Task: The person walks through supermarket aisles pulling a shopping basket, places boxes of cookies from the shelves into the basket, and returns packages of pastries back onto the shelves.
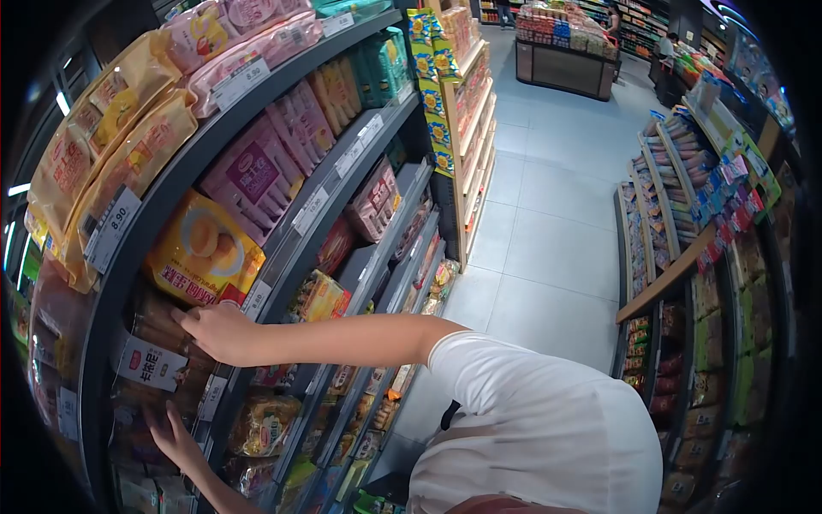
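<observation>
Shelf unit (175,158) running from near left towards the far aisle, its tiers bearing packaged foods. A yellow pack (201,244) is leaning there, printed with round cakes, red Chinese characters and partly legible English. A brown pack (163,325), clear-wrapped, is lying just nearer, between the two hands; it is probably light, soft and easily crushed, its film slippery, hence best taken by both ends with a loose, even grip. The right hand (218,332) is reaching in with fingers slightly bent at the border of the two packs; whether it is gripping either, one cannot tell. The left hand (175,441) is spreading its fingers widely at the brown pack's near end. The white label (152,364) is showing dark Chinese characters, its brand unreadable; a price tag (111,230) is reading 8.90
</observation>
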A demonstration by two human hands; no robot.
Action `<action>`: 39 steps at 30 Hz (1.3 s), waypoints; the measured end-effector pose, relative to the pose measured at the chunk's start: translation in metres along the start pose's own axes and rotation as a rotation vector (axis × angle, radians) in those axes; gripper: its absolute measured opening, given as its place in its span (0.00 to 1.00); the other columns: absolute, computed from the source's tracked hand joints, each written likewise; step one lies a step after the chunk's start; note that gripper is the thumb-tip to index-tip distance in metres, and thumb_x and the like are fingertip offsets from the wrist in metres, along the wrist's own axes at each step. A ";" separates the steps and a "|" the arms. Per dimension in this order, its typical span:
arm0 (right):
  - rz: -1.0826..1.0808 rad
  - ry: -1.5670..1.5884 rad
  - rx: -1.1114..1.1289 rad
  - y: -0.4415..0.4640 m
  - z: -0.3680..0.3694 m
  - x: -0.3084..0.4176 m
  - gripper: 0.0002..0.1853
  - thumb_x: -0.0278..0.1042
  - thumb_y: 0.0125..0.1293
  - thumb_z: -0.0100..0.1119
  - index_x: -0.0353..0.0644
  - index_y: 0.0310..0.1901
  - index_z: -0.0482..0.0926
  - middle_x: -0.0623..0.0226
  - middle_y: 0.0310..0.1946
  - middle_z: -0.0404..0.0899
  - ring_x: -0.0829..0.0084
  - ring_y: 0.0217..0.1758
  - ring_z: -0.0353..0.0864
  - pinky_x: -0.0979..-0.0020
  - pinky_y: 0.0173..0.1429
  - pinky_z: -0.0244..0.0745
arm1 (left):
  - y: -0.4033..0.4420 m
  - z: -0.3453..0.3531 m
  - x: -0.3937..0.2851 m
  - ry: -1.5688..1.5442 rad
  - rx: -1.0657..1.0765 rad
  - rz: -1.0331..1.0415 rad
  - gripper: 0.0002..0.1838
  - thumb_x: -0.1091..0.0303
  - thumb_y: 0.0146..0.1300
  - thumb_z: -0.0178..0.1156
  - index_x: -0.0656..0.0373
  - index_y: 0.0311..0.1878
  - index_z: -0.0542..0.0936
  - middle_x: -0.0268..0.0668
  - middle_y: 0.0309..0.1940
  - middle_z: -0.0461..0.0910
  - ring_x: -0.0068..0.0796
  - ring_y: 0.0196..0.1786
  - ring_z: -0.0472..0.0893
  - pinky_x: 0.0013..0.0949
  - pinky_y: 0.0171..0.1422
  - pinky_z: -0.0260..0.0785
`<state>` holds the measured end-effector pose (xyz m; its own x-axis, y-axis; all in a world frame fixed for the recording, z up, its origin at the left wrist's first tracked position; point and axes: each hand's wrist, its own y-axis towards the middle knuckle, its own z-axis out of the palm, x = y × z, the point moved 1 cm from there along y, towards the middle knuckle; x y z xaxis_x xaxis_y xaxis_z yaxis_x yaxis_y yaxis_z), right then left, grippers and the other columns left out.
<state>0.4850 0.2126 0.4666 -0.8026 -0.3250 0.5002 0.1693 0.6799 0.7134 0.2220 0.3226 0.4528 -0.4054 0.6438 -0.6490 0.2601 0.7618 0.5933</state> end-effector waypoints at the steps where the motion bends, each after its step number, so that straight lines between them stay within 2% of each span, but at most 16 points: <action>1: 0.021 -0.138 0.070 -0.002 -0.001 0.001 0.29 0.32 0.63 0.61 0.31 0.64 0.68 0.50 0.41 0.81 0.52 0.40 0.84 0.55 0.43 0.79 | 0.000 -0.001 0.004 0.012 0.001 0.015 0.35 0.54 0.72 0.59 0.67 0.73 0.64 0.54 0.70 0.67 0.46 0.72 0.68 0.41 0.72 0.62; 2: -0.046 -0.181 -0.061 0.000 0.014 -0.010 0.23 0.34 0.61 0.62 0.31 0.56 0.75 0.51 0.32 0.82 0.54 0.34 0.85 0.56 0.37 0.80 | -0.001 -0.003 0.005 -0.001 0.009 0.022 0.35 0.54 0.72 0.59 0.67 0.73 0.64 0.54 0.70 0.67 0.46 0.72 0.68 0.41 0.72 0.62; 3: -0.041 -0.195 -0.067 0.001 0.012 -0.009 0.23 0.34 0.61 0.62 0.31 0.56 0.75 0.51 0.32 0.82 0.54 0.34 0.85 0.56 0.37 0.80 | -0.001 -0.008 0.002 0.116 0.024 0.028 0.35 0.54 0.72 0.59 0.66 0.74 0.64 0.54 0.71 0.67 0.46 0.72 0.68 0.41 0.73 0.62; 4: -0.010 -0.191 -0.003 0.002 0.012 -0.008 0.20 0.33 0.59 0.62 0.31 0.51 0.76 0.52 0.29 0.82 0.53 0.33 0.85 0.55 0.37 0.80 | 0.000 -0.010 -0.001 0.234 0.038 0.033 0.35 0.54 0.72 0.59 0.66 0.74 0.63 0.54 0.71 0.66 0.46 0.73 0.67 0.41 0.73 0.62; 6: 0.040 -0.202 0.031 0.005 0.013 -0.005 0.14 0.30 0.55 0.63 0.31 0.41 0.78 0.53 0.23 0.81 0.51 0.32 0.86 0.55 0.35 0.80 | -0.001 -0.004 -0.005 0.182 0.031 0.005 0.35 0.54 0.72 0.59 0.66 0.74 0.63 0.54 0.71 0.66 0.46 0.73 0.67 0.41 0.73 0.61; 7: 0.044 -0.209 0.031 0.006 0.013 -0.005 0.14 0.30 0.55 0.63 0.31 0.41 0.78 0.53 0.23 0.81 0.51 0.32 0.86 0.55 0.35 0.80 | -0.002 -0.002 -0.004 0.144 0.019 -0.031 0.36 0.54 0.72 0.59 0.66 0.74 0.63 0.55 0.71 0.66 0.46 0.73 0.67 0.41 0.73 0.61; 10: 0.063 -0.192 0.061 0.009 0.016 -0.006 0.14 0.26 0.57 0.60 0.29 0.44 0.78 0.51 0.26 0.82 0.51 0.34 0.86 0.54 0.35 0.81 | 0.003 0.005 -0.012 0.108 0.064 -0.025 0.36 0.57 0.72 0.60 0.69 0.74 0.62 0.55 0.71 0.65 0.44 0.73 0.67 0.41 0.73 0.62; 12: 0.099 -0.254 0.005 0.013 0.030 -0.014 0.17 0.26 0.52 0.63 0.30 0.44 0.77 0.52 0.23 0.81 0.51 0.32 0.86 0.55 0.33 0.79 | 0.006 0.007 -0.013 0.094 0.080 -0.024 0.35 0.59 0.72 0.60 0.71 0.74 0.61 0.54 0.71 0.65 0.43 0.72 0.67 0.40 0.73 0.62; 14: 0.109 -0.276 -0.014 0.016 0.043 -0.019 0.17 0.26 0.52 0.64 0.30 0.45 0.76 0.52 0.23 0.81 0.51 0.32 0.86 0.56 0.32 0.79 | 0.011 0.012 -0.001 -0.090 0.148 0.024 0.37 0.59 0.73 0.59 0.73 0.74 0.58 0.54 0.72 0.63 0.40 0.72 0.67 0.38 0.74 0.60; 16: 0.117 -0.298 -0.031 0.016 0.039 -0.017 0.18 0.26 0.52 0.64 0.30 0.45 0.75 0.52 0.22 0.81 0.51 0.32 0.86 0.56 0.31 0.79 | 0.012 0.017 0.010 -0.115 0.145 0.028 0.37 0.59 0.73 0.59 0.73 0.75 0.57 0.54 0.73 0.63 0.39 0.72 0.67 0.38 0.74 0.59; 18: 0.122 -0.253 0.085 0.012 0.030 -0.013 0.19 0.28 0.53 0.64 0.30 0.47 0.75 0.52 0.22 0.81 0.50 0.32 0.85 0.55 0.33 0.78 | 0.012 0.018 0.015 -0.138 0.143 0.034 0.37 0.60 0.73 0.59 0.72 0.75 0.56 0.54 0.73 0.62 0.39 0.72 0.67 0.38 0.75 0.58; 21: 0.085 -0.214 0.094 0.003 0.021 -0.010 0.20 0.30 0.57 0.63 0.29 0.50 0.74 0.53 0.23 0.81 0.50 0.31 0.85 0.54 0.35 0.77 | 0.011 0.016 0.010 -0.046 0.151 0.024 0.38 0.58 0.73 0.59 0.72 0.75 0.57 0.54 0.73 0.63 0.40 0.72 0.66 0.38 0.76 0.56; 23: 0.076 -0.193 0.051 -0.004 0.014 -0.001 0.21 0.30 0.59 0.62 0.29 0.52 0.73 0.53 0.23 0.81 0.50 0.30 0.84 0.53 0.35 0.76 | 0.007 0.016 0.001 -0.098 0.160 -0.037 0.39 0.52 0.71 0.60 0.73 0.73 0.61 0.54 0.72 0.65 0.43 0.73 0.66 0.38 0.76 0.55; 31: 0.094 -0.120 0.042 0.004 0.020 0.001 0.25 0.32 0.62 0.61 0.29 0.59 0.71 0.54 0.22 0.81 0.50 0.27 0.83 0.53 0.39 0.76 | 0.007 0.022 -0.022 -0.155 0.197 -0.159 0.39 0.51 0.71 0.60 0.70 0.74 0.62 0.50 0.72 0.65 0.39 0.74 0.64 0.36 0.76 0.55; 37: 0.091 -0.124 0.132 0.002 0.013 -0.003 0.30 0.32 0.62 0.61 0.27 0.64 0.68 0.54 0.22 0.81 0.49 0.30 0.83 0.52 0.41 0.76 | 0.008 0.017 -0.022 -0.239 0.237 -0.218 0.38 0.51 0.71 0.60 0.66 0.75 0.61 0.45 0.71 0.66 0.37 0.73 0.65 0.37 0.76 0.56; 39: 0.096 -0.083 0.150 -0.001 0.008 -0.002 0.31 0.33 0.62 0.61 0.26 0.65 0.66 0.52 0.27 0.82 0.49 0.35 0.84 0.52 0.42 0.75 | 0.006 0.014 -0.026 -0.245 0.234 -0.251 0.38 0.51 0.71 0.60 0.66 0.74 0.62 0.44 0.70 0.67 0.36 0.73 0.65 0.37 0.75 0.57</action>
<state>0.4816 0.2178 0.4616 -0.8324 -0.2032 0.5156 0.1650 0.7973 0.5806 0.2461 0.3113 0.4664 -0.2686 0.4127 -0.8704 0.3835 0.8747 0.2965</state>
